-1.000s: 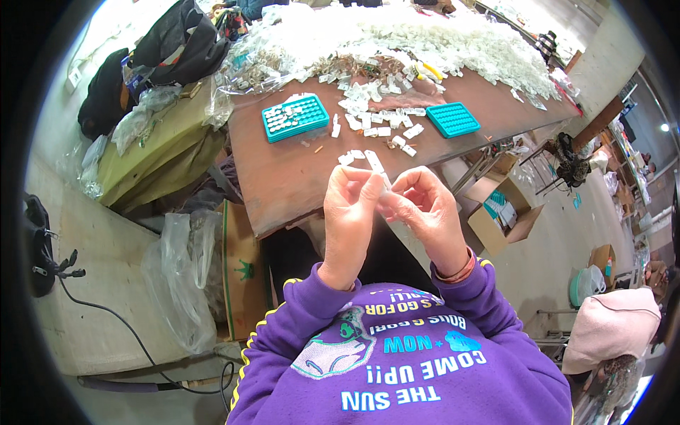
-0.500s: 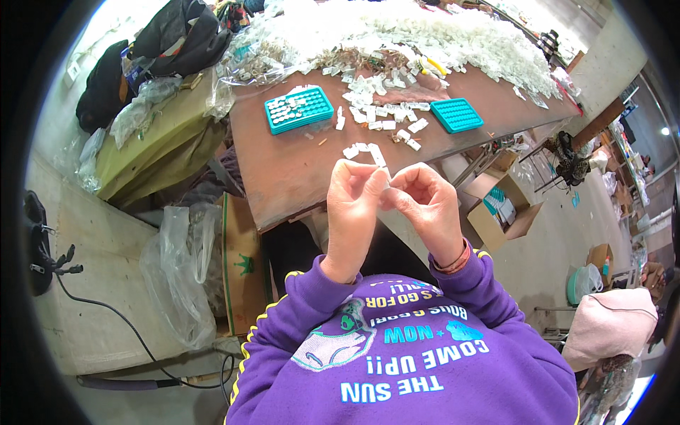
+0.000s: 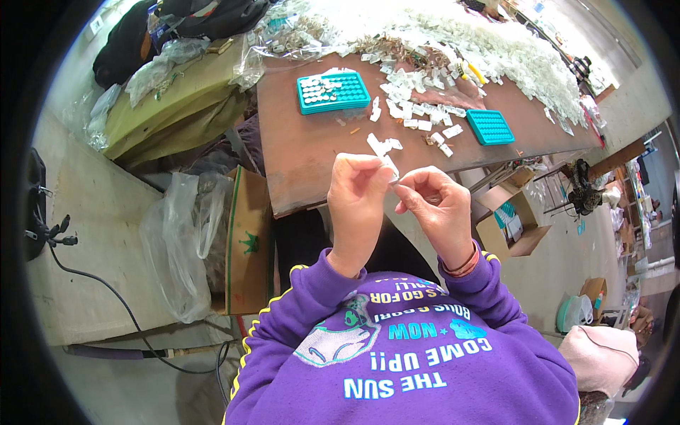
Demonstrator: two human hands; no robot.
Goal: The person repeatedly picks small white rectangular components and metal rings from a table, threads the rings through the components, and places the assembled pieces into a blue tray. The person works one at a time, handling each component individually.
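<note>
Both hands raised just in front of the near edge of the brown worktable (image 3: 312, 163). Left hand (image 3: 356, 195) curled nearly closed, thumb & fingertips pinched on a small white plastic piece (image 3: 391, 168). Right hand (image 3: 438, 209) also curled, its fingertips meeting the same piece from the other side, so the 2 hands touch at that spot. Piece too small to tell its exact shape, prob. like the loose white bits on the table.

On the table, beyond the hands: a few white pieces (image 3: 382, 145) near the front edge, more scattered further back. Teal tray (image 3: 333, 92) w/ a grid of holes, part-filled w/ white pieces, sits toward the table's left rear. Second teal tray (image 3: 490, 126), looks unfilled, toward the table's right. Big heap of white parts (image 3: 482, 35) along the table's far side.

Left of the table, on the floor: open cardboard box (image 3: 244, 241) w/ clear plastic bag (image 3: 180, 241) beside it. Right of the table, lower down, another cardboard box (image 3: 506, 223). Orange bangle (image 3: 464, 268) on right wrist; purple sweatshirt sleeves (image 3: 304, 297).
</note>
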